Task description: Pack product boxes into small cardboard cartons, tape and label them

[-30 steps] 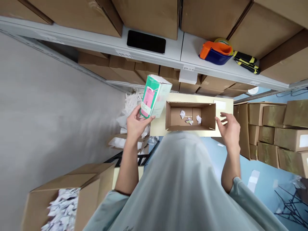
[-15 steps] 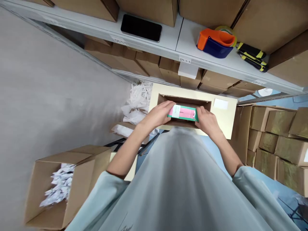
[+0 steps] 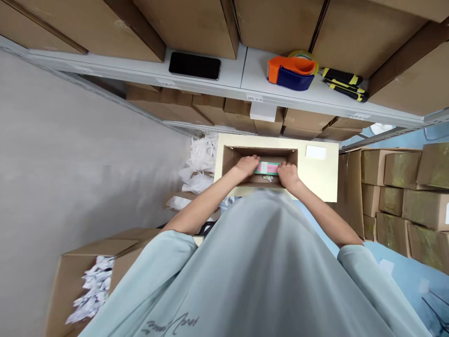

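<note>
Down inside an open cardboard box (image 3: 233,159) is a small pink and green package (image 3: 269,168) with a pale label band. My left hand (image 3: 249,164) grips its left end, and my right hand (image 3: 288,174) has its fingers closed round the right end. Just in front of the package a small crumpled bit of something pale (image 3: 268,178) lies in the box; its kind is too small to make out. The box stands on a cream tabletop (image 3: 317,180).
A white paper slip (image 3: 315,152) lies right of the box. Above, a grey shelf (image 3: 233,70) carries a phone (image 3: 194,65), an orange and blue tape dispenser (image 3: 292,72), cutter knives (image 3: 345,83) and cartons. Stacked cartons (image 3: 396,187) stand right; a carton of crumpled paper (image 3: 93,285) stands lower left.
Both hands have lowered the pink and green package from the box's opening deeper into it. The crumpled bit in front of it now shows. The head view has shifted slightly.
</note>
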Demonstrator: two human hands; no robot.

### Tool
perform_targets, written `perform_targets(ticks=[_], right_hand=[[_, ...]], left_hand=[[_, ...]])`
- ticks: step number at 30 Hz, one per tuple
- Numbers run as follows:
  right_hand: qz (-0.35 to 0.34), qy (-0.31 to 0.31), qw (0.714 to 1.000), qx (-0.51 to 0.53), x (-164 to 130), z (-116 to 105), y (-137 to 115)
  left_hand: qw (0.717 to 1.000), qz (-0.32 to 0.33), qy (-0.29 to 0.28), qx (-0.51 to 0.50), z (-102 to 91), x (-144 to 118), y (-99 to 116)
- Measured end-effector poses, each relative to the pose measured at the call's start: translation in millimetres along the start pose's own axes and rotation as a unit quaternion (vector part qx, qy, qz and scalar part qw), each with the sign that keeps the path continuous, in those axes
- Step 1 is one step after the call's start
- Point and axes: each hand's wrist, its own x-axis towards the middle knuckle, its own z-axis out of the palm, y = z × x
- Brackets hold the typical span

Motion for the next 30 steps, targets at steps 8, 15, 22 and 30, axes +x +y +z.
perform_targets(ticks=[8, 15, 22, 30], right_hand=[[0.147, 0.219, 0.959, 0.101, -95.8, 7.9, 42.6], [0.191, 0.155, 0.955, 0.163, -87.1, 11.3, 47.1], [0.167, 0.090, 0.974, 0.126, -81.1, 6.4, 49.5], [0.162, 0.145, 0.972, 0.092, -96.3, 33.3, 33.5]], left_hand=[[0.939, -0.082, 0.307, -0.131, 0.8, -120.9, -44.1], [0.892, -0.301, 0.303, -0.147, 22.8, -134.0, -40.9], [0.879, -0.362, 0.282, -0.133, 24.2, -127.2, -6.9], [0.859, -0.364, 0.318, -0.171, 41.7, -151.8, 10.2]])
